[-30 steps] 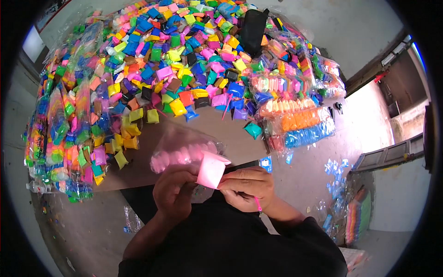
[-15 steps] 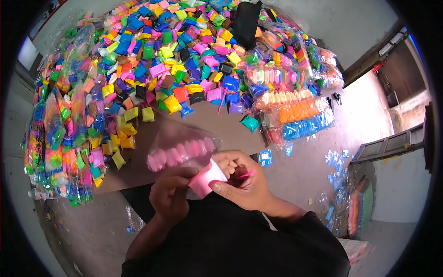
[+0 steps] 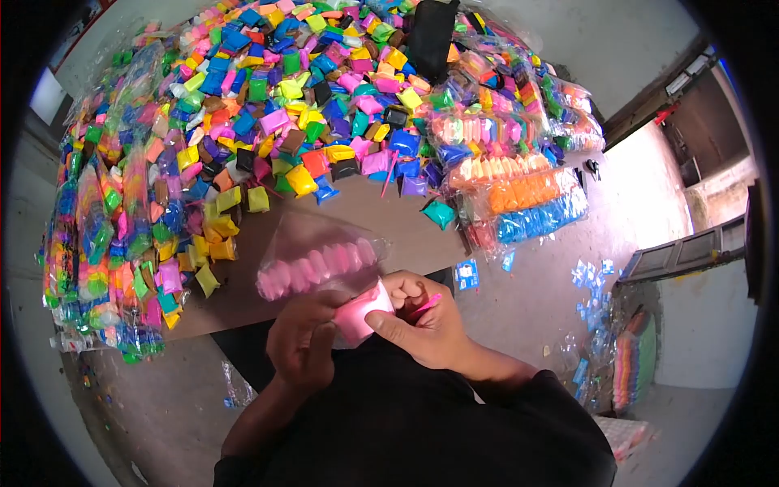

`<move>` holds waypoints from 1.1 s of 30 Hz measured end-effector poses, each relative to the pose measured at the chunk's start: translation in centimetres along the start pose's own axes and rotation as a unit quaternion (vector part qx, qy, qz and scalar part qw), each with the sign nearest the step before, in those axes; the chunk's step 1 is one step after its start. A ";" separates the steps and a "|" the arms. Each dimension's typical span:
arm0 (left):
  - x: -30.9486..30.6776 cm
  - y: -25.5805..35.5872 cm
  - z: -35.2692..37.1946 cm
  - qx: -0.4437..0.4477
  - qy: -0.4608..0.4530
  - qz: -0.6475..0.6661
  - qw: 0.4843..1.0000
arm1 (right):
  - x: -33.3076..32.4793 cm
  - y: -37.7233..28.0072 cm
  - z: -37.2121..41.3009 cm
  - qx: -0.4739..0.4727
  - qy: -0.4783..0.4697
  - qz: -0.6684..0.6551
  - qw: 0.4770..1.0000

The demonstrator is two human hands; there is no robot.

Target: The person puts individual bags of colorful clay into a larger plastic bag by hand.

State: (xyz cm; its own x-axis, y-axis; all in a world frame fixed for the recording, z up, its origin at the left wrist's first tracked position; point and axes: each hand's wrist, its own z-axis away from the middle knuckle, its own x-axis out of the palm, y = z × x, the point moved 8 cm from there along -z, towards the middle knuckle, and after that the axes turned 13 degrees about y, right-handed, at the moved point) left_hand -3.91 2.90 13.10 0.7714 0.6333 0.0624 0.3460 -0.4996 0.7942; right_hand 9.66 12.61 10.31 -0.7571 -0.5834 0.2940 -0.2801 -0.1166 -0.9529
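- Pink is the small packet (image 3: 363, 311) that we hold between both hands, low in the centre and close to our black clothing.
- Our left hand (image 3: 302, 345) has its grip closed on the packet's left side.
- Our right hand (image 3: 426, 325) pinches the right side, with a thin pink stick (image 3: 428, 305) tucked among its fingers.
- Just behind lies a clear bag of pink pieces (image 3: 315, 264) on the brown desk (image 3: 389, 223).
- A heap of coloured packets (image 3: 276, 122) covers the far desk.

The head-worn fisheye camera looks forward and down, close above the table (image 3: 393, 213).
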 end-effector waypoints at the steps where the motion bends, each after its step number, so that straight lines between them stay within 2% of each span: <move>1: 0.0 -0.6 -0.1 -0.078 0.014 0.034 0.996 | -0.1 0.2 0.0 -0.007 -0.001 0.025 1.000; 2: -0.1 -0.6 0.1 -0.078 0.015 0.033 0.996 | 0.0 0.3 0.0 -0.006 -0.002 0.025 1.000; 4: 0.5 -1.8 1.1 -0.159 -0.044 -0.008 0.986 | -0.2 0.1 -0.2 -0.010 0.010 0.013 1.000; 5: 0.6 -1.7 1.2 -0.159 -0.044 -0.007 0.986 | -0.2 -0.4 -0.3 -0.010 0.010 0.013 1.000; 7: 0.4 -2.8 1.8 -0.282 0.019 0.067 0.957 | -0.2 0.0 -0.2 0.125 0.025 -0.108 0.986; 8: 0.5 -2.8 1.8 -0.283 0.019 0.067 0.957 | -0.1 0.2 -0.2 0.126 0.025 -0.108 0.986; 10: 0.6 -2.5 1.4 -0.269 0.029 0.079 0.959 | 0.1 -0.7 -0.4 0.017 0.027 -0.057 0.998; 13: 0.9 -2.3 1.4 -0.255 0.011 0.055 0.965 | -0.1 -0.3 -0.4 -0.001 0.039 -0.021 0.999; 17: 1.3 -2.4 1.5 -0.244 -0.016 0.039 0.969 | -1.2 0.5 -0.4 0.020 0.094 0.043 0.994; 19: 1.3 -2.9 2.0 -0.311 0.013 0.072 0.947 | -1.3 0.4 -0.6 0.042 0.107 0.042 0.992; 20: 1.4 -2.7 1.9 -0.312 0.014 0.072 0.947 | -1.6 0.6 -0.5 0.043 0.107 0.042 0.992; 22: 1.1 -3.2 2.2 -0.375 0.056 0.099 0.920 | -1.6 1.5 -0.3 0.077 0.073 -0.020 0.994; 25: 1.1 -3.2 2.0 -0.346 0.068 0.109 0.929 | -0.2 -0.5 -0.8 0.025 0.069 -0.044 0.996; 26: 1.0 -3.4 2.2 -0.347 0.067 0.109 0.929 | -0.3 -0.5 -0.8 0.025 0.070 -0.044 0.996; 28: 0.8 -3.2 2.1 -0.288 0.023 0.041 0.956 | -0.2 -0.5 -0.8 0.017 0.046 -0.032 0.998; 29: 0.9 -3.3 2.2 -0.288 0.022 0.041 0.956 | -0.4 -0.4 -0.8 0.016 0.046 -0.032 0.998; 31: 1.3 -3.3 2.2 -0.273 0.015 0.043 0.961 | -0.7 0.3 -0.7 0.025 0.035 0.058 0.997; 33: 1.5 -3.6 2.4 -0.286 0.022 0.045 0.957 | -0.5 1.0 -0.5 0.038 0.057 0.042 0.997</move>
State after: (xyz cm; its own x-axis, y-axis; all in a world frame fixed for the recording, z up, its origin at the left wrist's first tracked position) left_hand -2.75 4.21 8.88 0.7571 0.6330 0.1618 -0.0798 -0.1562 0.9845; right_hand 9.45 13.19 9.23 -0.8390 -0.5000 0.2147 -0.1698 -0.1343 -0.9763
